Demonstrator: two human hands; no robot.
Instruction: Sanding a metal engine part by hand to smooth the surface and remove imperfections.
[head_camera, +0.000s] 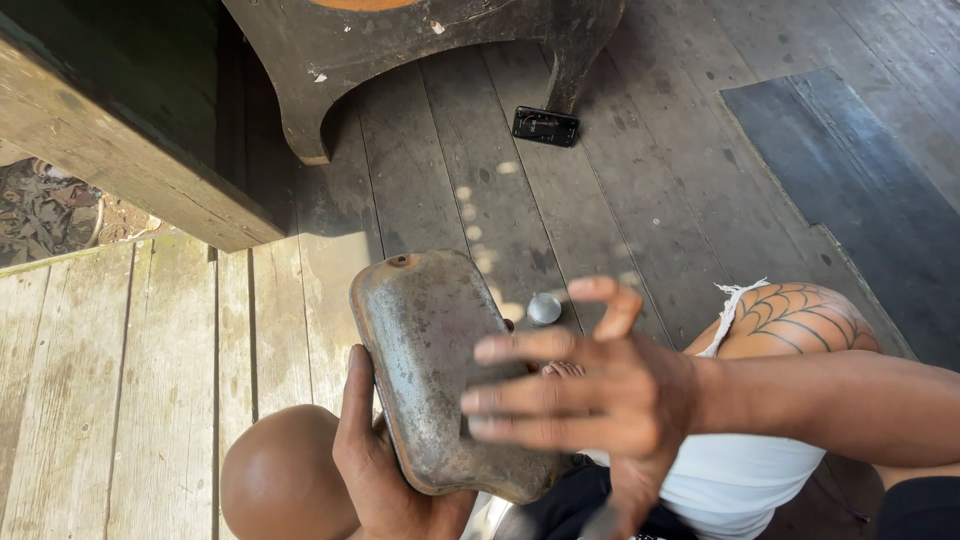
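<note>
A rusty grey metal tank (430, 350) with rounded corners and a small hole near its far end rests tilted between my knees. My left hand (375, 460) grips its near left edge from below, thumb up along the side. Fingers spread and slightly blurred, my right hand (580, 400) hovers over the tank's right side, fingertips at or just above the metal. A small round silver cap (544, 308) lies on the planks just beyond the tank.
Weathered wooden deck planks (150, 380) lie all around. A dark wooden table leg (305, 110) and base stand ahead, with a black phone (546, 126) flat on the floor beside another leg. A dark mat (850, 190) covers the right.
</note>
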